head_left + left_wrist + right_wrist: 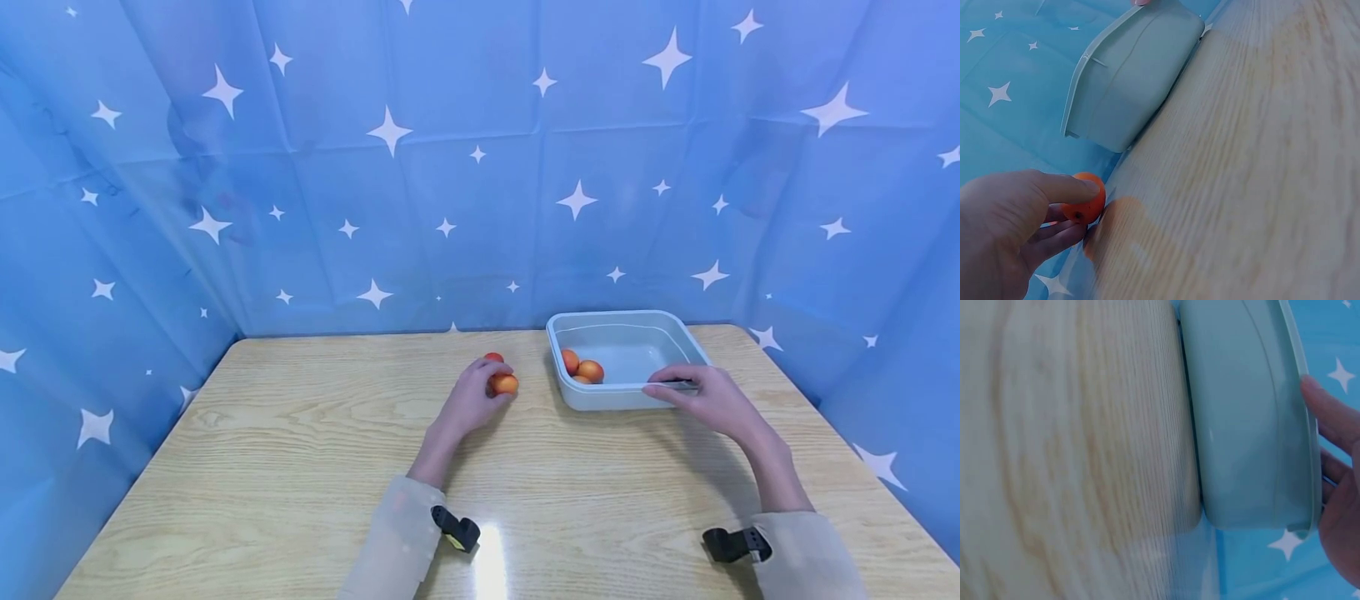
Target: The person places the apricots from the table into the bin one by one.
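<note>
My left hand (468, 400) pinches a small round orange-red fruit (506, 384) close over the wooden table. In the left wrist view that fruit (1088, 203) shows a dark dimple, with the thumb on one side and fingers on the other. Just beyond the hand sits a redder round fruit (493, 357), partly hidden by the fingers. My right hand (708, 398) holds the near rim of a pale blue-grey plastic basin (607, 398), thumb outside and fingers over the edge. Several similar orange-red fruits (591, 371) lie in the basin's left end.
The light wood-grain table (300, 467) carries everything, and the basin stands near its back edge. A blue curtain (480, 208) with white stars hangs behind and along both sides. Each sleeve has a black wrist camera (457, 530) strapped over it.
</note>
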`<state>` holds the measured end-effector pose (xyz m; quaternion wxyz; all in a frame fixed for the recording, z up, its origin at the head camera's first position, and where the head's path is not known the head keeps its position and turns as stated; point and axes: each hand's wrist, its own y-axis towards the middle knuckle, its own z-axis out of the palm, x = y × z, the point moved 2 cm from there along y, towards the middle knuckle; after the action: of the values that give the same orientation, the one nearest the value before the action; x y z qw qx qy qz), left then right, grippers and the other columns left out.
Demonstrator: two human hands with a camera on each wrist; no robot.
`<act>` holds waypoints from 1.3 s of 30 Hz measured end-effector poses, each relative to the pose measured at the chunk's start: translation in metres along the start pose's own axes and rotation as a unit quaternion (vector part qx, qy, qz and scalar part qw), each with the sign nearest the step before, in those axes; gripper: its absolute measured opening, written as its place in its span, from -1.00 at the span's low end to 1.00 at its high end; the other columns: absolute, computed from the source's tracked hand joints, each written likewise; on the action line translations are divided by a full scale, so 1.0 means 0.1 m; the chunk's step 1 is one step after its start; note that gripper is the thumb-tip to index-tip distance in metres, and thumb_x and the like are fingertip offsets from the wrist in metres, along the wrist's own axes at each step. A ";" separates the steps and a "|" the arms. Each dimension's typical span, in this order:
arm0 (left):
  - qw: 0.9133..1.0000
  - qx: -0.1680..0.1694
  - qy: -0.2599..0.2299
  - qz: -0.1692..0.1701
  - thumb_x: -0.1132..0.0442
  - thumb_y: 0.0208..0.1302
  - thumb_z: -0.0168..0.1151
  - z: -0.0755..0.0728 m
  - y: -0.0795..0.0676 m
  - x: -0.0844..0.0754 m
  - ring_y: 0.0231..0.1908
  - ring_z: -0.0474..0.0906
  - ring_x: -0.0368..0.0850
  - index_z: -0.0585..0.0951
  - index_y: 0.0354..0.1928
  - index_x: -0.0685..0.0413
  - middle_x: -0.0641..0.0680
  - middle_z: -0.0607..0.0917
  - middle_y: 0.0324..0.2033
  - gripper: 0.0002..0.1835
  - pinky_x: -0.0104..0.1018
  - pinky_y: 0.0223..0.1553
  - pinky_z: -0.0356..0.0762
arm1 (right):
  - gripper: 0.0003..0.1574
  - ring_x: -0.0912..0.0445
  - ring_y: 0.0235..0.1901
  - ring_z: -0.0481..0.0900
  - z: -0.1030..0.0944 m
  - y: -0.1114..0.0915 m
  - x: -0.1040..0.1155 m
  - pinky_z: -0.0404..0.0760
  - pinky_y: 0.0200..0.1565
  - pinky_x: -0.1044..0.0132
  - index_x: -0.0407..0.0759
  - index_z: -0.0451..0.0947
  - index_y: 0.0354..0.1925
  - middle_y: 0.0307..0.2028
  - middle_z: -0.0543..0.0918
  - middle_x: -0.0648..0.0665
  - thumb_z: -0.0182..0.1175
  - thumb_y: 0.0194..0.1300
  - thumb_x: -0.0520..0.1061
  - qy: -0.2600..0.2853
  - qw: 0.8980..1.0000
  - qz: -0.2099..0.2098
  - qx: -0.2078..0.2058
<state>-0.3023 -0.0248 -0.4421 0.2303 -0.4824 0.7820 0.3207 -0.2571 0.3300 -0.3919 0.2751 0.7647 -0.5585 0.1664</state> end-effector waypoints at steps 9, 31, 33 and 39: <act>0.999 0.005 -0.035 0.009 0.30 0.26 0.43 -0.04 0.02 -0.03 -0.10 0.54 -0.02 0.65 0.11 0.19 0.15 0.61 -0.02 -0.62 -0.23 -0.01 0.58 | -0.67 0.09 -0.16 0.60 0.00 0.00 0.01 0.55 -0.15 0.31 -0.08 0.75 -0.08 -0.18 0.75 -0.05 0.35 0.35 0.10 0.001 1.000 0.004 0.001; 0.995 -0.024 -0.096 0.017 0.35 0.28 0.41 -0.16 0.06 -0.22 -0.03 0.60 -0.05 0.63 0.16 0.18 0.12 0.63 0.03 -0.60 -0.33 0.03 0.61 | -0.69 0.14 -0.16 0.59 0.00 0.00 0.01 0.52 -0.12 0.33 -0.04 0.76 -0.08 -0.18 0.75 -0.02 0.35 0.34 0.10 0.000 1.000 0.004 0.001; 0.994 -0.031 -0.101 0.025 0.34 0.28 0.41 -0.17 0.07 -0.25 -0.05 0.59 -0.05 0.63 0.15 0.18 0.11 0.63 0.02 -0.60 -0.32 0.02 0.61 | -0.68 0.13 -0.15 0.59 0.00 0.00 0.01 0.52 -0.12 0.32 -0.04 0.76 -0.08 -0.18 0.75 -0.02 0.35 0.34 0.11 0.000 1.000 0.006 0.002; 0.991 -0.051 -0.115 0.054 0.32 0.28 0.41 -0.20 0.11 -0.35 -0.11 0.59 -0.05 0.64 0.14 0.18 0.11 0.64 -0.01 -0.62 -0.32 -0.07 0.63 | -0.67 0.14 -0.15 0.59 0.00 -0.01 0.01 0.53 -0.12 0.30 -0.05 0.76 -0.07 -0.17 0.75 -0.03 0.35 0.35 0.11 -0.001 1.000 0.007 0.003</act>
<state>-0.2978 -0.0145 -0.4014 0.2756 -0.4103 0.7581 0.4253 -0.2560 0.3296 -0.3912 0.2710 0.7617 -0.5638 0.1689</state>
